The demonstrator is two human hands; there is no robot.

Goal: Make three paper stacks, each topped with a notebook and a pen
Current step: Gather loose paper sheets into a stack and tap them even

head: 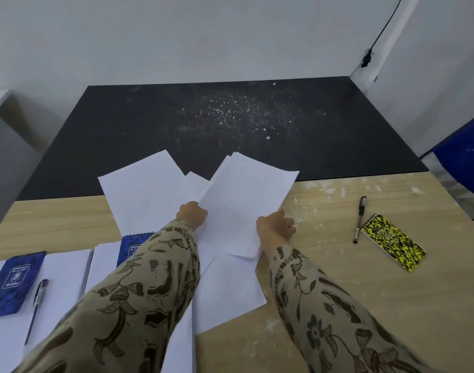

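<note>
Both hands grip a bundle of white sheets (pixel 246 195) lifted above the table's middle: my left hand (pixel 192 213) on its left edge, my right hand (pixel 276 224) on its lower right edge. More loose sheets (pixel 141 189) lie spread beneath and to the left. At the far left a paper stack (pixel 60 267) carries a blue notebook (pixel 13 282) and a black pen (pixel 38 305). A second blue notebook (pixel 132 244) rests on paper, partly hidden by my left sleeve. To the right lie a yellow-black notebook (pixel 392 242) and a pen (pixel 359 219) on bare wood.
A black mat (pixel 230 125) speckled with white flecks covers the far half of the wooden table (pixel 365 305). White walls stand behind, a black cable (pixel 378 33) hangs at the upper right, and a blue object (pixel 464 162) sits past the table's right edge.
</note>
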